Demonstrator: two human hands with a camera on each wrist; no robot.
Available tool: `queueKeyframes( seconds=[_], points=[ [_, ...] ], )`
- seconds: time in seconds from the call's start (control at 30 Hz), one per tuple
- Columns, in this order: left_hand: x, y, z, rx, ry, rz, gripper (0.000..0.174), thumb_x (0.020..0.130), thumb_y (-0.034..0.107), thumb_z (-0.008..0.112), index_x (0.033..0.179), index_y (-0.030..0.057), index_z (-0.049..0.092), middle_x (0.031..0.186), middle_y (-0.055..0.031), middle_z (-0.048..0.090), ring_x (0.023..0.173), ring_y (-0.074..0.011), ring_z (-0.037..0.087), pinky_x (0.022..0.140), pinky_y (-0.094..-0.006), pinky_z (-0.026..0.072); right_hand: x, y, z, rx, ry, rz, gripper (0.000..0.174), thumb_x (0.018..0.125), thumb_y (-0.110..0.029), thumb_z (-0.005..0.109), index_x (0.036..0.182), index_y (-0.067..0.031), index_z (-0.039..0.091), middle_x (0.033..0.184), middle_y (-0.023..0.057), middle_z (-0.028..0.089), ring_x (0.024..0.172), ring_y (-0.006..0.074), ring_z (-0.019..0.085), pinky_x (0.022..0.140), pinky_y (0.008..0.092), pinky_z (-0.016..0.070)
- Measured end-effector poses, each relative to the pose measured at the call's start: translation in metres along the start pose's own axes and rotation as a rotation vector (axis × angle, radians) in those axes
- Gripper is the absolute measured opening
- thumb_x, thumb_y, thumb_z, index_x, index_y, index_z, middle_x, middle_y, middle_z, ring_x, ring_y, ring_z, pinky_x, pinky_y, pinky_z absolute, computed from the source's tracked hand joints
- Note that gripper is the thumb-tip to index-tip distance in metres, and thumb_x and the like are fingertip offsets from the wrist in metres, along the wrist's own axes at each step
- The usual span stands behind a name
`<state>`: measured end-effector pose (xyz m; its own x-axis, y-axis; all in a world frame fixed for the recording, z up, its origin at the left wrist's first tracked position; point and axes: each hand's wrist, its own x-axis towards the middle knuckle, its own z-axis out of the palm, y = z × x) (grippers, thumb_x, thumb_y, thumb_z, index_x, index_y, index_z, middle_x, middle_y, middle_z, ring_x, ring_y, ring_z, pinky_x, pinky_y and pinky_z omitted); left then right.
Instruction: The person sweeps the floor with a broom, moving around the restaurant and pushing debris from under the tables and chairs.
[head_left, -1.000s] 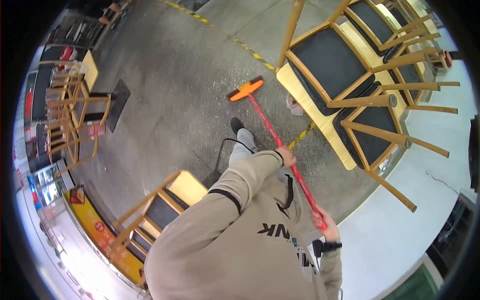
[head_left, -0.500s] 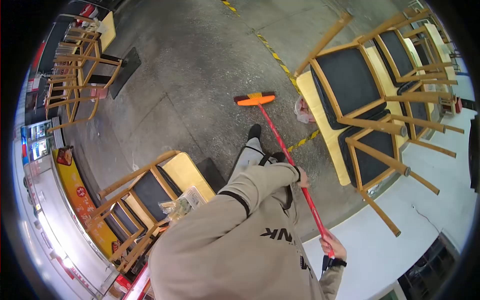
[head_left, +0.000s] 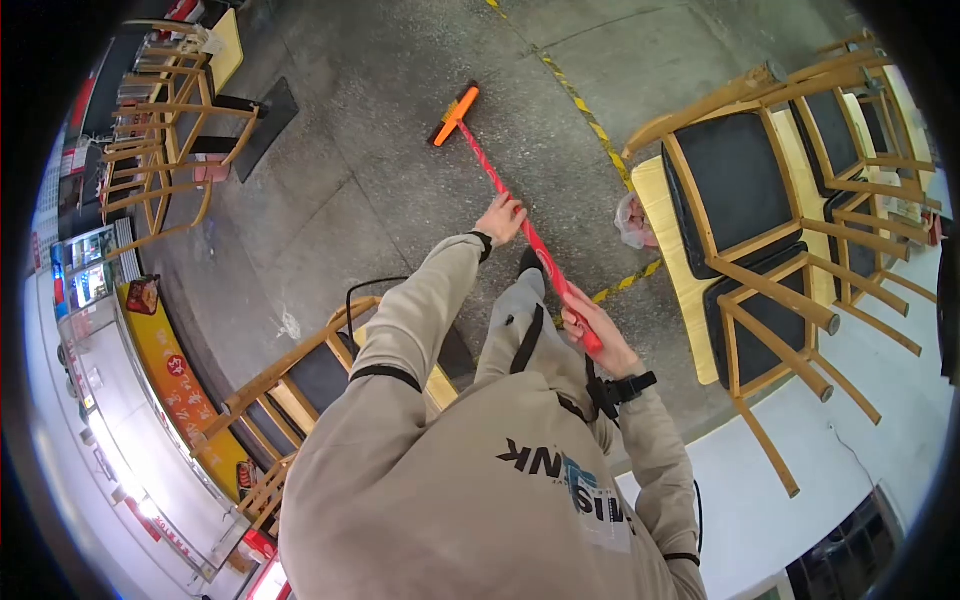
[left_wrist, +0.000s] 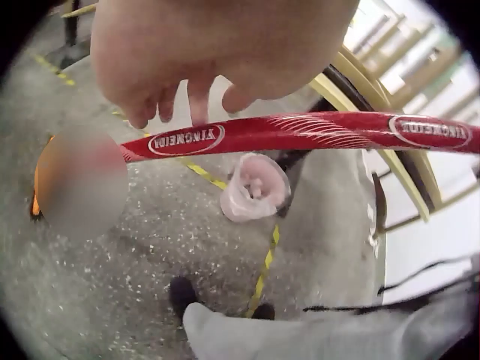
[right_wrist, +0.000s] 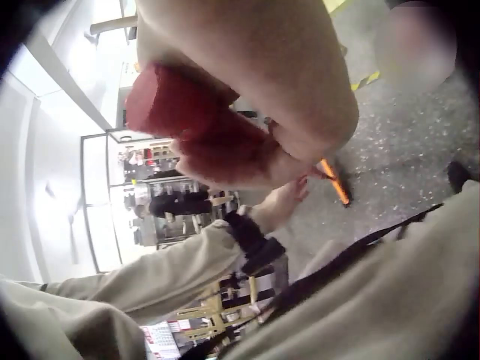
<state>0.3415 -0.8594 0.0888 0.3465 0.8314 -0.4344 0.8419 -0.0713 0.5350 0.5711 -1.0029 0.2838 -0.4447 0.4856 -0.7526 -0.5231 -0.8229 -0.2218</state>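
A broom with a red handle (head_left: 542, 250) and an orange head (head_left: 457, 115) stretches forward over the floor. My left hand (head_left: 500, 218) holds the handle partway along; in the left wrist view its fingers (left_wrist: 199, 105) hang at the handle's upper edge, one passing behind it. Lower down, near the handle's end, my right hand (head_left: 600, 330) grips it with curled fingers. The right wrist view has the red butt end (right_wrist: 154, 101) sticking out of that fist. Dark bristles edge the head, which lies tilted well ahead of my shoe.
Chairs (head_left: 735, 185) are stacked upturned on a table (head_left: 675, 270) at right. Beside that table stands a pink bin (left_wrist: 255, 187) with a clear bag. More chairs (head_left: 170, 130) are at far left and some at lower left. Yellow-black tape (head_left: 580, 105) marks the floor.
The broom head has moved forward and left, away from my shoe, and has turned to a slant. Both hands have moved forward with the handle, the left arm now reaching further out.
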Motion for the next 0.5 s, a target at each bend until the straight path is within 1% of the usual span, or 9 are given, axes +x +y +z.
queueKeyframes(
  seconds=[0.03, 0.07, 0.1, 0.13, 0.23, 0.33, 0.4, 0.43, 0.5],
  points=[
    [-0.002, -0.01, 0.006, 0.014, 0.027, 0.128, 0.04, 0.094, 0.03, 0.04, 0.126, 0.0072, 0.047, 0.139, -0.0148, 0.038, 0.128, -0.0332, 0.037, 0.106, -0.0387, 0.0333, 0.002, -0.002, 0.0, 0.104, -0.029, 0.021, 0.031, 0.094, -0.026, 0.054, 0.121, -0.0121, 0.048, 0.068, -0.0035, 0.044, 0.052, 0.0038, 0.04, 0.048, 0.0198, 0.0349],
    [-0.003, -0.017, 0.016, 0.025, 0.052, 0.261, 0.042, 0.095, 0.029, 0.038, 0.131, 0.0062, 0.042, 0.142, -0.0152, 0.034, 0.13, -0.0342, 0.034, 0.108, -0.0398, 0.0301, 0.0, -0.001, 0.0, 0.108, -0.026, 0.013, 0.031, 0.094, -0.026, 0.054, 0.121, -0.0121, 0.048, 0.068, -0.0035, 0.044, 0.052, 0.0038, 0.04, 0.048, 0.0198, 0.0349],
    [-0.002, -0.014, 0.026, 0.021, 0.065, 0.294, 0.044, 0.097, 0.027, 0.033, 0.134, 0.0028, 0.036, 0.142, -0.0171, 0.033, 0.132, -0.037, 0.03, 0.111, -0.0439, 0.0245, -0.006, 0.0, 0.0, 0.233, -0.045, 0.02, 0.024, 0.094, -0.025, 0.053, 0.113, -0.0109, 0.049, 0.068, -0.0034, 0.044, 0.052, 0.0039, 0.04, 0.048, 0.0199, 0.035],
    [-0.002, -0.009, 0.038, 0.017, 0.063, 0.305, 0.044, 0.097, 0.027, 0.033, 0.134, 0.0028, 0.036, 0.142, -0.0171, 0.033, 0.132, -0.037, 0.03, 0.111, -0.0439, 0.0245, -0.013, 0.002, -0.004, 0.355, -0.063, 0.026, 0.018, 0.094, -0.024, 0.053, 0.106, -0.0097, 0.049, 0.067, -0.0032, 0.043, 0.052, 0.004, 0.04, 0.048, 0.02, 0.0352],
    [-0.012, 0.008, 0.077, 0.161, 0.043, 0.294, 0.045, 0.095, 0.021, 0.036, 0.134, -0.0002, 0.034, 0.144, -0.0172, 0.031, 0.132, -0.04, 0.029, 0.111, -0.0463, 0.0232, -0.044, 0.021, -0.037, 0.577, -0.138, 0.037, 0.014, 0.095, -0.02, 0.052, 0.1, -0.0082, 0.047, 0.066, -0.0027, 0.042, 0.051, 0.0047, 0.04, 0.049, 0.0195, 0.0366],
    [-0.035, 0.045, 0.105, 0.352, -0.038, 0.365, 0.051, 0.09, 0.02, 0.041, 0.137, 0.0039, 0.032, 0.142, -0.0189, 0.034, 0.128, -0.0397, 0.036, 0.109, -0.0463, 0.0282, -0.084, 0.061, -0.085, 0.607, -0.109, -0.001, 0.013, 0.095, -0.017, 0.051, 0.103, -0.0065, 0.047, 0.066, -0.0025, 0.041, 0.051, 0.0049, 0.039, 0.05, 0.0185, 0.0373],
    [-0.079, 0.11, 0.099, 0.06, -0.268, 0.127, 0.054, 0.085, 0.019, 0.045, 0.137, 0.0089, 0.033, 0.138, -0.0219, 0.039, 0.119, -0.0403, 0.047, 0.1, -0.0473, 0.0386, -0.121, 0.087, -0.116, 0.627, -0.132, -0.021, 0.015, 0.095, -0.014, 0.05, 0.106, -0.0045, 0.047, 0.068, -0.0013, 0.042, 0.052, 0.0053, 0.039, 0.049, 0.0181, 0.0375],
    [-0.091, 0.122, 0.125, 0.123, -0.212, 0.211, 0.054, 0.082, 0.02, 0.05, 0.134, 0.0125, 0.038, 0.131, -0.023, 0.046, 0.11, -0.0408, 0.053, 0.092, -0.0482, 0.0452, -0.143, 0.1, -0.131, 0.722, -0.148, -0.047, 0.023, 0.095, -0.013, 0.049, 0.114, -0.0011, 0.044, 0.07, 0.0001, 0.042, 0.053, 0.006, 0.04, 0.05, 0.0179, 0.038],
    [-0.126, 0.174, 0.169, 0.204, -0.254, 0.198, 0.05, 0.082, 0.018, 0.05, 0.13, 0.0115, 0.041, 0.126, -0.0224, 0.049, 0.109, -0.0389, 0.054, 0.086, -0.0478, 0.0474, -0.194, 0.13, -0.157, 0.833, -0.176, -0.087, 0.031, 0.095, -0.011, 0.048, 0.122, 0.0024, 0.041, 0.071, 0.0016, 0.042, 0.054, 0.0067, 0.041, 0.05, 0.0177, 0.0386]
  ],
)
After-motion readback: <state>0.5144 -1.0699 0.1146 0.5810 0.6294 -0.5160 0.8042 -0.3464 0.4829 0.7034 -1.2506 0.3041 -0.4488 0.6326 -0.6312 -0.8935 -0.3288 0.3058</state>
